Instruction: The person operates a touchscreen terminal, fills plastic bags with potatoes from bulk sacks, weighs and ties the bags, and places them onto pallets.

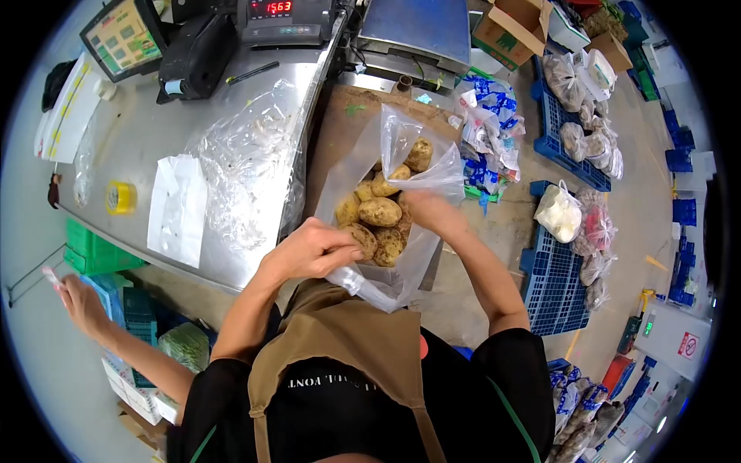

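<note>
A clear plastic bag (424, 266) lies wide at the mouth in front of me, with several soil-marked potatoes (380, 211) inside. My left hand (312, 248) is closed on the bag's near-left edge, its curled fingers beside the lowest potatoes. On the other side, my right hand (432, 213) reaches in at the bag's right edge, against the potatoes. Its fingertips are blurred and partly hidden, so their grip does not show. Beneath the bag is a brown board (328, 147).
To the left stands a steel table (139, 143) with crumpled plastic film (247, 162), yellow tape (119, 198) and a scale display (285, 19). Another person's hand (83, 305) extends at far left. Blue pallets (556, 297) with bagged goods lie on the floor at right.
</note>
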`<control>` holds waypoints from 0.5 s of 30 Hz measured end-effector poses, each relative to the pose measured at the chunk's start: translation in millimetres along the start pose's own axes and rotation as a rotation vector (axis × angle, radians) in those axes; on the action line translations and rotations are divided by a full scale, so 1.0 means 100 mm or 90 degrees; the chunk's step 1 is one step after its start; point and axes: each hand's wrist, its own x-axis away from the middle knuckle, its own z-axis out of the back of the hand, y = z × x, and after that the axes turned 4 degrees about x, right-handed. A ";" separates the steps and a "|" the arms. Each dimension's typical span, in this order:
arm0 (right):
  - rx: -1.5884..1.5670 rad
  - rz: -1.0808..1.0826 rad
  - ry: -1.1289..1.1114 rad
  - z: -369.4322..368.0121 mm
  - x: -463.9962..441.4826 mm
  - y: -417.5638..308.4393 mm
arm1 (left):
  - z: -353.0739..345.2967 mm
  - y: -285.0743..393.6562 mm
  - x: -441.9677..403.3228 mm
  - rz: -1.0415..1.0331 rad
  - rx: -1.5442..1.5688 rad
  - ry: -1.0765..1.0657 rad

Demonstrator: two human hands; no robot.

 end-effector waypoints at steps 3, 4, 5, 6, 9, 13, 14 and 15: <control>0.099 -0.002 -0.033 -0.27 -0.17 0.08 | 0.04 0.04 0.07 0.001 0.018 0.035; 0.111 0.042 -0.012 -0.36 -0.19 0.07 | 0.04 0.04 0.08 0.012 0.015 0.032; 0.126 0.086 0.011 -0.45 -0.19 0.03 | 0.04 0.04 0.09 0.020 0.011 0.029; 0.143 0.132 0.037 -0.55 -0.21 -0.01 | 0.05 0.03 0.10 0.025 0.004 0.029; 0.179 0.093 0.119 -0.96 -0.32 -0.11 | -0.02 0.00 0.07 -0.068 0.027 0.129; 0.129 0.086 0.132 -1.02 -0.38 -0.18 | 0.05 0.02 0.09 -0.116 -0.020 0.169; 0.039 0.070 0.064 -0.86 -0.36 -0.23 | 0.09 0.08 0.12 -0.113 -0.059 0.181; -0.045 0.054 -0.010 -0.70 -0.35 -0.27 | 0.10 0.07 0.17 -0.129 -0.083 0.241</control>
